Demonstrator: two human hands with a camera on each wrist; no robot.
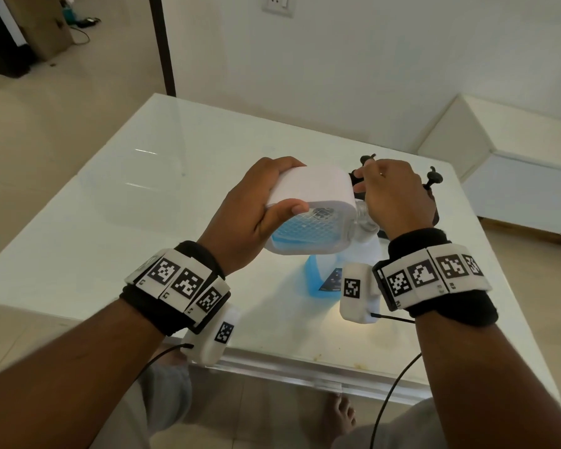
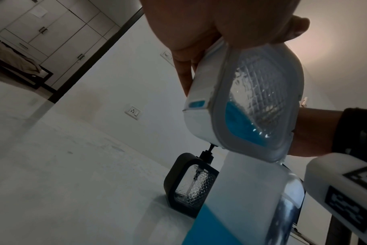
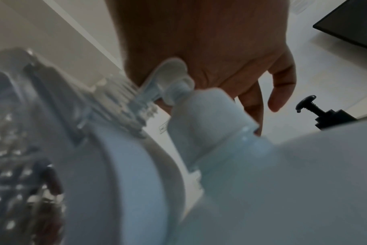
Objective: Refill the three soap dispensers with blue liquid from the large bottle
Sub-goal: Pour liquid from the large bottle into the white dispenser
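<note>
1. Left hand (image 1: 250,209) grips the white dispenser (image 1: 308,205), tilted sideways above the surface (image 1: 143,176), likely to reach its neck.
2. Right hand (image 1: 392,196), at 3 o'clock, pinches its white pump (image 3: 170,77).
3. Large bottle (image 1: 321,273) stands at 6 o'clock below.

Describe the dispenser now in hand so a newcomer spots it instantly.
Start at the white table. Above its near edge, the left hand grips a white soap dispenser, tipped sideways over the large bottle. Unlike the black dispensers standing behind, it is white-framed and holds blue liquid.
</note>
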